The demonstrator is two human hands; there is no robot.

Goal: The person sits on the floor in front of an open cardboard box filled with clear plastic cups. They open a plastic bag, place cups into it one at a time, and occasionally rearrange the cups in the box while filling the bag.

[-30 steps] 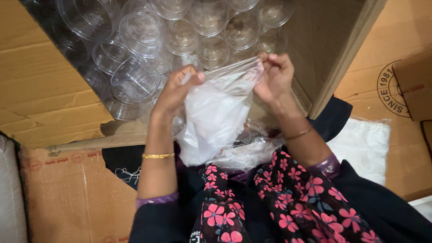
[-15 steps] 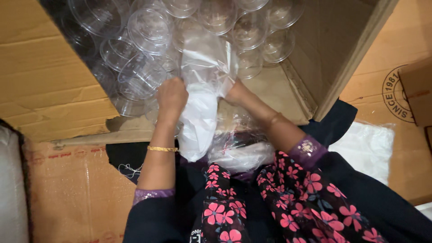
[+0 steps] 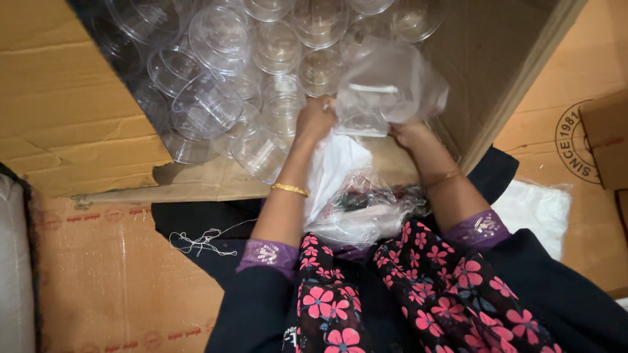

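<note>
Both hands reach into the open cardboard box (image 3: 78, 111), lying on its side, mouth toward the person.

Left hand (image 3: 315, 119): grip closed on the near-left edge of a clear plastic bag (image 3: 391, 85). Gold bangle (image 3: 290, 189) at the wrist.

Right hand (image 3: 409, 133): partly under the bag's lower right edge; fingers hidden by the plastic, so cannot tell how far its grip is closed. Thin bangle on this wrist too.

Bag: held up inside the box, against its right wall, puffed out, something clear inside, shape unclear.

Clear plastic cups (image 3: 209, 104) fill the box's left and back, piled loose, some on their sides, just left of the left hand.

More crumpled clear plastic (image 3: 366, 209) and a white sheet (image 3: 333, 163) lie at the box's near edge, between the forearms, over the lap.

White bag (image 3: 540, 209) on the floor, right of the right arm.
</note>
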